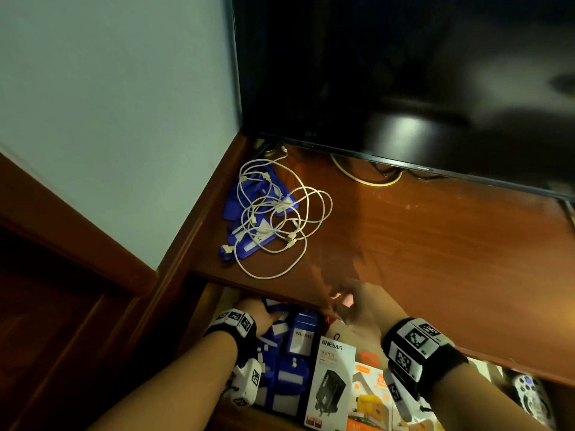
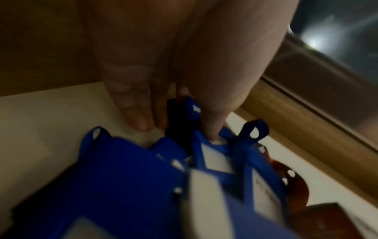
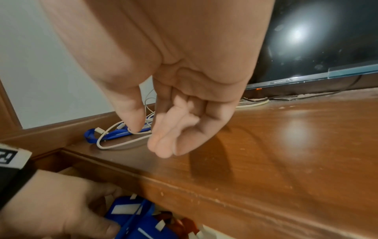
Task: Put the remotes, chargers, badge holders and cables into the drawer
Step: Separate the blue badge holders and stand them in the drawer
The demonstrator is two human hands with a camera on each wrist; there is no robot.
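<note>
The drawer [image 1: 207,306] stands open under the wooden cabinet top [image 1: 435,244]. Blue badge holders [image 1: 298,362] lie in its left part, and my left hand [image 1: 258,315] reaches down among them. In the left wrist view, the left hand [image 2: 178,129] pinches the top of one badge holder [image 2: 184,111] between thumb and fingers. My right hand [image 1: 351,301] hovers over the cabinet's front edge, fingers loosely curled and holding nothing [image 3: 155,142]. A tangle of white cables [image 1: 280,213] lies on more blue badge holders [image 1: 231,213] at the top's left back corner.
In the drawer a white charger box [image 1: 334,377] and an orange box [image 1: 370,396] stand right of the holders, and a remote [image 1: 529,396] lies at the far right. A dark television [image 1: 404,73] stands at the back of the top, with wires beneath it.
</note>
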